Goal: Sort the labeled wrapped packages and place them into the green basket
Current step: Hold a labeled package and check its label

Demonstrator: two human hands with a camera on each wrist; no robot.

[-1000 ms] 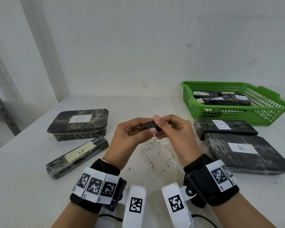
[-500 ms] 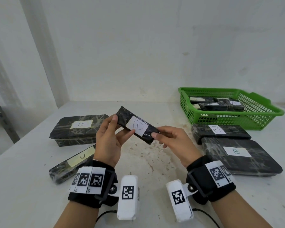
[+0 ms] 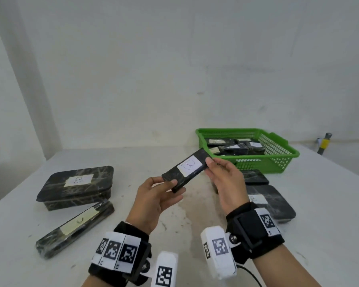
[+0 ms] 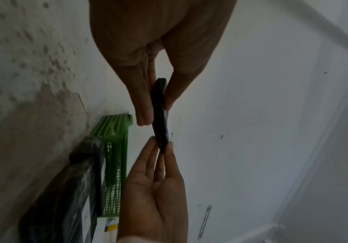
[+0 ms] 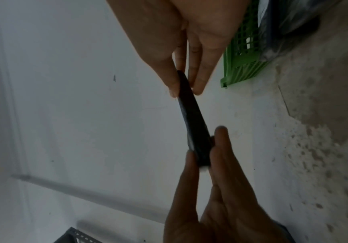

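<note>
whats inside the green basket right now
The green basket holds several dark wrapped packages with pale labels. Their count and label letters are unreadable, and the near wall hides whatever lies beneath them.

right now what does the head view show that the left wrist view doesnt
Only the head view shows the white label face-on, the two packages on the left, and the packages inside the green basket. Only the left wrist view shows the held package edge-on, thin between thumb and fingers. Both show the left hand and right hand each pinching one end.
</note>
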